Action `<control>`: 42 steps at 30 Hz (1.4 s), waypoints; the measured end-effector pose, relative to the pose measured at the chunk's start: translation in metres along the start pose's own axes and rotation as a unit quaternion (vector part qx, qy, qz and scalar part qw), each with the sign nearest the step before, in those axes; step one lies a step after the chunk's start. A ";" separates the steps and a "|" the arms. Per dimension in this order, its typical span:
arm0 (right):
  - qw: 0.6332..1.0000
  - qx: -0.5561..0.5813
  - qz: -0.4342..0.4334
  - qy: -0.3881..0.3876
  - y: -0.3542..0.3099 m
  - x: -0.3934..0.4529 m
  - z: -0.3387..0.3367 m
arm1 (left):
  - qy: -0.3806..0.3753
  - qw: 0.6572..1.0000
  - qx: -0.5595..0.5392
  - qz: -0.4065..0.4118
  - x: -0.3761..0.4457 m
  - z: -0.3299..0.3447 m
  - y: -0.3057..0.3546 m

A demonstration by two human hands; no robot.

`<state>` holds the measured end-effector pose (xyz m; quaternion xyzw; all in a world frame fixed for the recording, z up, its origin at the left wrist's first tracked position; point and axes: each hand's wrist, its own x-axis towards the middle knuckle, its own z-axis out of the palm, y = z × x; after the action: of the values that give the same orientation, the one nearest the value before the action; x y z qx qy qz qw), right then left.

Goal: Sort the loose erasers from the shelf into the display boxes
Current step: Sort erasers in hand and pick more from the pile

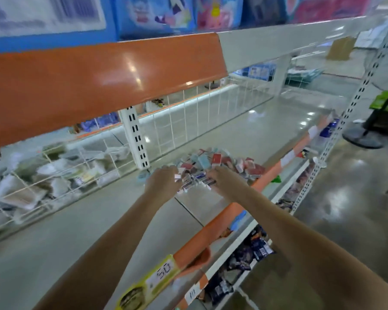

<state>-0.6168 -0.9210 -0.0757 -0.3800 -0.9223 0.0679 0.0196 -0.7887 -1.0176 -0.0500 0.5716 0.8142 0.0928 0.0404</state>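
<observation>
Erasers [220,164] are being gathered on the shelf [112,215]; left hand [162,182] and right hand [225,180] are cupped around some. Boxes, unseen, must be found next.

Just beyond the hands lies a heap of small rectangular erasers [220,166] in red, pale blue, white and navy. They rest on a glossy pale grey-green shelf [121,220] edged by an orange strip [213,233] carrying a yellow price label [148,285].

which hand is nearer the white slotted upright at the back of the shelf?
Left. The left hand sits just in front of the base of the white slotted upright, at the near-left edge of the eraser pile. The right hand is farther right, across the pile.
</observation>
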 end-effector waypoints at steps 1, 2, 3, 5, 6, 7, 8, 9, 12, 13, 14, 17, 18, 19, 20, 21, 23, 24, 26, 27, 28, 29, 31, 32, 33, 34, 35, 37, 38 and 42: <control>1.000 -0.003 -0.001 0.004 -0.001 0.005 -0.001 | 0.006 1.000 -0.003 -0.013 0.005 0.002 -0.002; 1.000 -0.008 -0.001 0.010 -0.004 0.006 -0.002 | 0.008 1.000 -0.008 -0.027 0.010 0.005 -0.003; 1.000 -0.017 -0.001 0.012 -0.005 0.008 -0.003 | 0.008 0.999 -0.015 -0.041 0.014 0.009 -0.003; 0.999 -0.037 0.000 0.025 -0.002 0.011 0.002 | 0.012 0.997 -0.027 -0.072 0.020 0.015 -0.002; 0.999 -0.038 0.004 0.031 -0.002 0.011 0.004 | 0.016 0.995 -0.036 -0.087 0.021 0.018 0.000; 0.999 -0.031 0.008 0.041 -0.002 0.011 0.008 | 0.023 0.994 -0.046 -0.100 0.022 0.021 0.002; 0.998 -0.027 0.015 0.050 -0.001 0.010 0.010 | 0.032 0.992 -0.056 -0.110 0.023 0.023 0.004; 0.998 -0.031 0.015 0.054 -0.002 0.008 0.012 | 0.041 0.990 -0.063 -0.118 0.024 0.025 0.006; 0.998 -0.015 -0.007 0.058 -0.002 0.001 0.015 | 0.063 0.987 -0.071 -0.133 0.023 0.027 0.010; 0.998 0.005 -0.009 0.056 -0.003 -0.002 0.013 | 0.065 0.986 -0.075 -0.134 0.023 0.026 0.011; 0.998 0.026 -0.012 0.055 -0.003 -0.005 0.009 | 0.065 0.986 -0.079 -0.134 0.022 0.026 0.011; 0.997 0.061 -0.023 0.043 -0.002 -0.008 0.006 | 0.068 0.983 -0.108 -0.131 0.022 0.026 0.009; 0.997 0.070 -0.022 0.027 -0.003 -0.009 0.003 | 0.071 0.981 -0.125 -0.130 0.021 0.027 0.007; 0.997 0.073 -0.020 0.014 -0.004 -0.008 0.001 | 0.073 0.979 -0.141 -0.128 0.020 0.028 0.005; 0.997 0.074 -0.018 0.000 -0.003 -0.006 -0.001 | 0.074 0.977 -0.155 -0.123 0.018 0.029 0.003; 0.997 0.077 -0.016 -0.013 -0.003 -0.004 -0.002 | 0.075 0.976 -0.166 -0.117 0.015 0.030 0.001; 0.996 0.083 -0.016 -0.028 -0.004 -0.002 -0.004 | 0.079 0.973 -0.190 -0.103 0.007 0.031 -0.002; 0.996 0.086 -0.017 -0.033 -0.004 0.000 -0.005 | 0.086 0.970 -0.206 -0.095 0.001 0.030 -0.004; 0.995 0.090 -0.024 -0.045 -0.008 0.002 -0.006 | 0.100 0.960 -0.248 -0.081 -0.009 0.027 -0.006; 0.994 0.088 -0.034 -0.053 -0.011 0.002 -0.008 | 0.100 0.953 -0.276 -0.079 -0.014 0.026 -0.008; 0.994 0.084 -0.048 -0.056 -0.014 0.002 -0.009 | 0.094 0.942 -0.310 -0.083 -0.019 0.023 -0.009; 0.993 0.081 -0.060 -0.056 -0.016 0.001 -0.009 | 0.086 0.929 -0.348 -0.089 -0.023 0.021 -0.010; 0.991 0.109 -0.074 -0.038 -0.020 0.000 -0.010 | 0.069 0.896 -0.426 -0.104 -0.032 0.015 -0.014; 0.987 0.139 -0.078 -0.025 -0.022 -0.001 -0.009 | 0.062 0.875 -0.467 -0.111 -0.037 0.012 -0.016; 0.982 0.174 -0.077 -0.020 -0.026 -0.001 -0.009 | 0.057 0.851 -0.509 -0.118 -0.041 0.010 -0.019; 0.975 0.208 -0.079 -0.015 -0.030 -0.002 -0.009 | 0.052 0.824 -0.550 -0.127 -0.046 0.007 -0.022; 0.967 0.242 -0.079 -0.012 -0.035 -0.003 -0.009 | 0.047 0.793 -0.592 -0.135 -0.051 0.004 -0.025; 0.949 0.305 -0.082 -0.007 -0.051 -0.006 -0.012 | 0.038 0.729 -0.665 -0.156 -0.061 -0.001 -0.032; 0.937 0.339 -0.085 -0.007 -0.060 -0.007 -0.012 | 0.037 0.699 -0.694 -0.167 -0.067 -0.004 -0.036; 0.864 0.496 -0.081 -0.021 -0.102 -0.010 -0.009 | 0.047 0.639 -0.739 -0.209 -0.096 -0.018 -0.056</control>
<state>-0.6800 -0.9988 -0.0527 -0.2429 -0.7945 0.5226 0.1915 -0.8103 -1.1279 -0.0472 0.1606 0.5729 0.6792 0.4298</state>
